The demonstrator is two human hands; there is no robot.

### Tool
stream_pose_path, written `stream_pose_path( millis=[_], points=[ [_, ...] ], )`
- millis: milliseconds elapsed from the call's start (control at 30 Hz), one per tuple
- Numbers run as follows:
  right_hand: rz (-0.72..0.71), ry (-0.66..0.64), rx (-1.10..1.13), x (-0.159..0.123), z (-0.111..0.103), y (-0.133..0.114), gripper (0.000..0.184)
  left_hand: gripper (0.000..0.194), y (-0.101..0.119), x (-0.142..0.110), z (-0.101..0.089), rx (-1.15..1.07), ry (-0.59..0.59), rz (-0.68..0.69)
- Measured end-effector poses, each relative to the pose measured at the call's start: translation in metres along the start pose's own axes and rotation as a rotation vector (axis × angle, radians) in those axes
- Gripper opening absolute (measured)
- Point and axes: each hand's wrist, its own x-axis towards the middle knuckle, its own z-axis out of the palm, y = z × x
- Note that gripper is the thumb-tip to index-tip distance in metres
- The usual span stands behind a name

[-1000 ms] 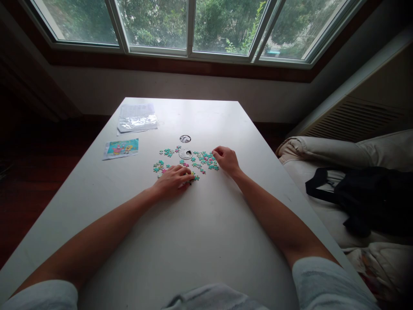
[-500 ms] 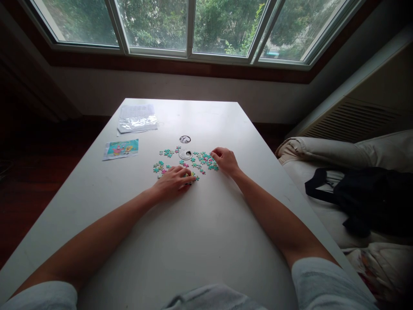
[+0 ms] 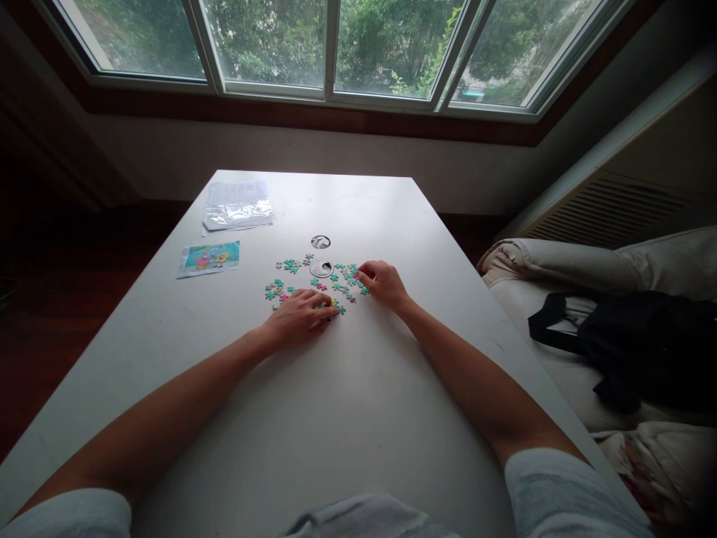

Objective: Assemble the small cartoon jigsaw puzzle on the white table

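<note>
1. The pieces (image 3: 320,285) were spread loose on the table (image 3: 358,418), around the near disc (image 3: 320,273) and in front of and under the 2 hands.
2. The left hand (image 3: 302,310) was laid palm down over the near side of the spread, its fingers loosely bent and a little apart. Whether any piece was gripped could not be told. Pieces beneath it were covered, so 1 that was wanted could easily be missed, or be dragged along if the palm were slid.
3. The right hand (image 3: 381,280) was held at the right edge of the spread, with thumb and fingers drawn in narrow. Whether a piece was pinched there could not be seen. Because the pieces were small and closely packed, neighbours could be nudged, or 2 be taken at once.
4. A dark patch was seen in the near disc; its depth could not be judged. If it was an opening, a piece pushed that way could be lost. The far disc (image 3: 320,242) was set farther off, so less risk was posed by it.
5. The picture (image 3: 210,258) was placed to the left, well apart from the pieces. With similar greens in many of them, a wrong match could be made if it were not consulted.
</note>
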Motion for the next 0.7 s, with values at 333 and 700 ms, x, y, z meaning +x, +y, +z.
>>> stream_pose_path(
  millis=[333,700],
  points=[
    [0.221,0.162,0.151,0.006,-0.006,0.02,0.027,0.034,0.001,0.0,0.002,-0.004,0.004,-0.007],
    [0.248,0.2,0.108,0.008,-0.008,0.04,0.027,0.032,0.013,0.0,-0.001,0.034,-0.014,0.035]
  ],
)
